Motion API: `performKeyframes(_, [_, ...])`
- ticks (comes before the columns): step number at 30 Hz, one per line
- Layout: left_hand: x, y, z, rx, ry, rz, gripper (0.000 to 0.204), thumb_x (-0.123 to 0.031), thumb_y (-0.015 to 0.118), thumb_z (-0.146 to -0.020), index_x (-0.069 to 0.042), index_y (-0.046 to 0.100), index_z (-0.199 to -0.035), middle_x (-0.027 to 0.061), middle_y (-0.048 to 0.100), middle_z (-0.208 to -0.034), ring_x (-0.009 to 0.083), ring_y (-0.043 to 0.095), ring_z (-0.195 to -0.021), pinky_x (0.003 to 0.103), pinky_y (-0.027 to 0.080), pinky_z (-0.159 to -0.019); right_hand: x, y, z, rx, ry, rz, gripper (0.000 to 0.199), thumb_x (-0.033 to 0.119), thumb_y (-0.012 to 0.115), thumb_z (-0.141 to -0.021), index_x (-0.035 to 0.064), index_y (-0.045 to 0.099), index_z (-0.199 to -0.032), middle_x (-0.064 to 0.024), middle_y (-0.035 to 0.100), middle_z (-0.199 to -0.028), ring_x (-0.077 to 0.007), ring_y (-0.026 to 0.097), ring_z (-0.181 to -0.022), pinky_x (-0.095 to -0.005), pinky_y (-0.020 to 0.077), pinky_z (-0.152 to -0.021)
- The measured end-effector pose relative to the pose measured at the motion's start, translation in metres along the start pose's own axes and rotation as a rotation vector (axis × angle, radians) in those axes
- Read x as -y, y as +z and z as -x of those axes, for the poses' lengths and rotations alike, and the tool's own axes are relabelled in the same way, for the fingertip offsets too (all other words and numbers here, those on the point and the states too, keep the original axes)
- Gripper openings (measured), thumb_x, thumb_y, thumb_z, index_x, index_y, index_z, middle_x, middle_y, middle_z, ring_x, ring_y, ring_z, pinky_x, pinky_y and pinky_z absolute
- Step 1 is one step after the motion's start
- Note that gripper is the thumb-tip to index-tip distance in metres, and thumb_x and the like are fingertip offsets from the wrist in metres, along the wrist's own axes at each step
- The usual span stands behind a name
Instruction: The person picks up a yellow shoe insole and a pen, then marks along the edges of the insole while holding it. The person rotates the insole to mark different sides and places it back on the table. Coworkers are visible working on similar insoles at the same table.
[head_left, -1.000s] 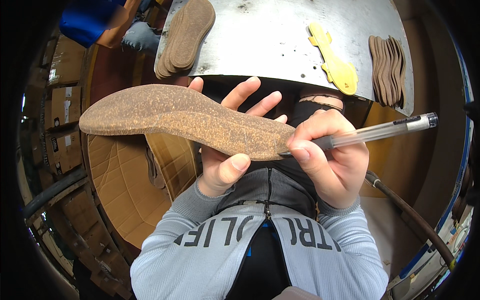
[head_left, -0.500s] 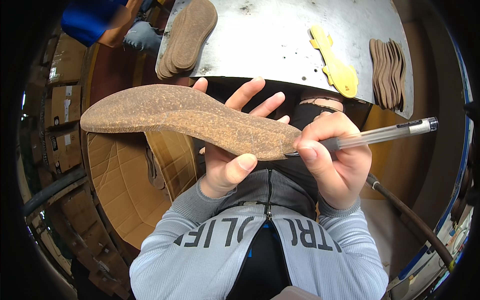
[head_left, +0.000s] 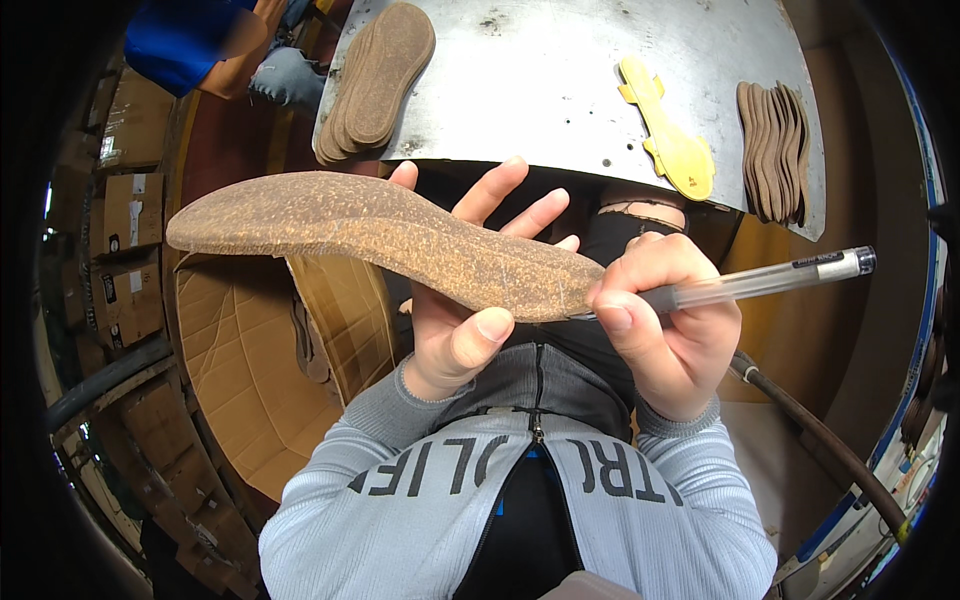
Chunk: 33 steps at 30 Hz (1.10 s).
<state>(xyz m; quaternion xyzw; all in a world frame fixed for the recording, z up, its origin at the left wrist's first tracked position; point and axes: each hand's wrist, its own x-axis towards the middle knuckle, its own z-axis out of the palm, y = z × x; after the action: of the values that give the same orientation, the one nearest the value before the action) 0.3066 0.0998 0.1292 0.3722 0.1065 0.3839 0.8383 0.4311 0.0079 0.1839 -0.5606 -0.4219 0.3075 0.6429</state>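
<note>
A brown speckled shoe insole [head_left: 390, 225] is held up in front of me, its broad end to the left and its narrower end to the right. My left hand [head_left: 450, 340] grips it near the middle, thumb on the near edge, spread fingers showing beyond the far edge. Pinched in my right hand [head_left: 675, 315] is a clear-barrelled pen [head_left: 770, 282], slanting up to the right. Its tip meets the insole's right end at the lower edge and is partly hidden there. My right fingertips touch that same end.
On the metal table [head_left: 530, 100] lie a fanned insole stack [head_left: 385, 75] at left, a yellow insole-shaped template [head_left: 668, 130] and another brown stack [head_left: 775, 150] at right. An open cardboard box [head_left: 250, 370] stands left of my lap. A person's blue sleeve [head_left: 180, 45] shows far left.
The insole's left end has tilted down slightly, and its pale side edge has turned a little. Both hands stay almost in place, with the pen still at the right end.
</note>
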Motion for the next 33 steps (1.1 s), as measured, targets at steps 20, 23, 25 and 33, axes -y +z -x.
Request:
performKeyframes(20, [-0.001,0.008,0.003,-0.117,-0.05,0.017,0.1,-0.016,0.067,-0.072,-0.035,-0.003,-0.141,0.0243,0.017,-0.143,0.048,0.032,-0.126,0.059,0.041,-0.095,-0.006,-0.001,-0.002,-0.015,-0.088,0.072,0.011,0.007,0.065,-0.079,0.0005,0.057,-0.08,-0.0065,0.059,-0.074,-0.0112,0.049,-0.063,-0.024,0.0391,-0.059])
performKeyframes(23, [-0.001,0.008,0.002,-0.117,-0.05,0.005,0.099,-0.017,0.067,-0.073,-0.034,-0.002,-0.141,0.0241,0.017,-0.143,0.0478,0.032,-0.126,0.058,0.041,-0.095,-0.003,0.0,-0.002,-0.011,-0.059,0.066,0.011,0.007,0.065,-0.079,0.0002,0.057,-0.08,-0.0063,0.059,-0.073,-0.0107,0.048,-0.062,-0.0238,0.0383,-0.058])
performKeyframes(25, [-0.003,0.008,0.001,-0.119,-0.061,0.009,0.098,-0.019,0.067,-0.073,-0.034,-0.002,-0.142,0.0238,0.018,-0.143,0.0474,0.033,-0.126,0.059,0.041,-0.095,-0.002,-0.001,-0.003,0.009,-0.029,0.005,0.011,0.007,0.065,-0.078,0.0,0.057,-0.079,-0.0066,0.059,-0.07,-0.0112,0.048,-0.06,-0.0245,0.0379,-0.056])
performKeyframes(33, [-0.014,0.003,-0.004,-0.12,-0.105,0.005,0.102,-0.026,0.068,-0.07,-0.034,-0.003,-0.143,0.0225,0.023,-0.141,0.0443,0.035,-0.126,0.061,0.042,-0.094,0.017,-0.019,0.002,0.078,-0.532,-0.313,0.01,0.014,0.071,-0.074,0.015,0.064,-0.081,0.002,0.051,-0.061,-0.008,0.041,-0.053,-0.0213,0.0309,-0.045])
